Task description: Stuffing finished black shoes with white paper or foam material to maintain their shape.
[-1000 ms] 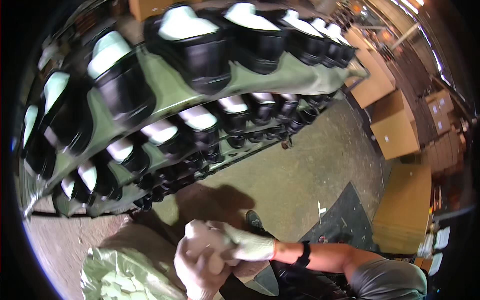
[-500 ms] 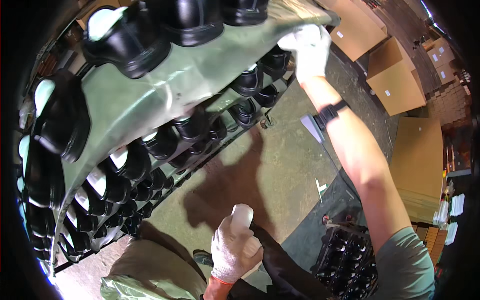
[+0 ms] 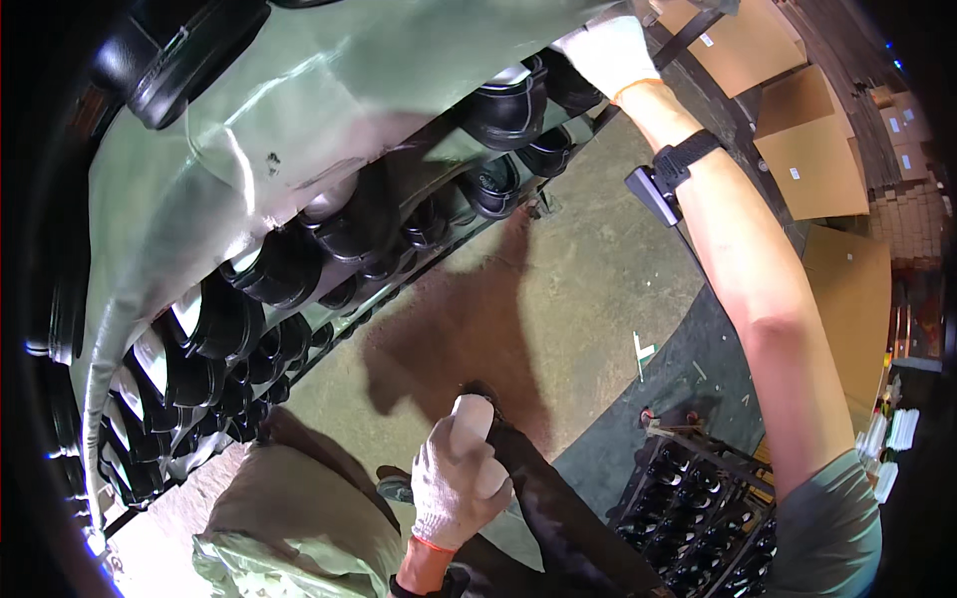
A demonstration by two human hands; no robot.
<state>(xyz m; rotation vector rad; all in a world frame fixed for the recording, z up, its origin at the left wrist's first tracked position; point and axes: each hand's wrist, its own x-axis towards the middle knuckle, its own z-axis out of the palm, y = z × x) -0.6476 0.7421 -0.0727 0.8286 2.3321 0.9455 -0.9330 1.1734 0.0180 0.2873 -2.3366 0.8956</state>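
Observation:
My left hand, in a white knit glove with an orange cuff, is closed around a pair of white rounded inserts low in the middle of the view. The inserts look smooth; their exact kind is unclear. My right hand, also gloved, reaches up to the far end of the rack's top tier, against its pale green covering. Its fingertips are hidden by the picture's edge and the covering. Just below it hang or stand black shoes, several with white material inside.
More black shoes fill the lower tiers at left. A smaller rack of shoes stands at lower right. Cardboard boxes line the right side. A pale covered bundle lies at lower left, beside my legs.
The rack's top tier appears nearer and shifted up and left, with fewer of its shoes in view. My right hand sits higher, at the upper edge. My left hand keeps its hold on the inserts.

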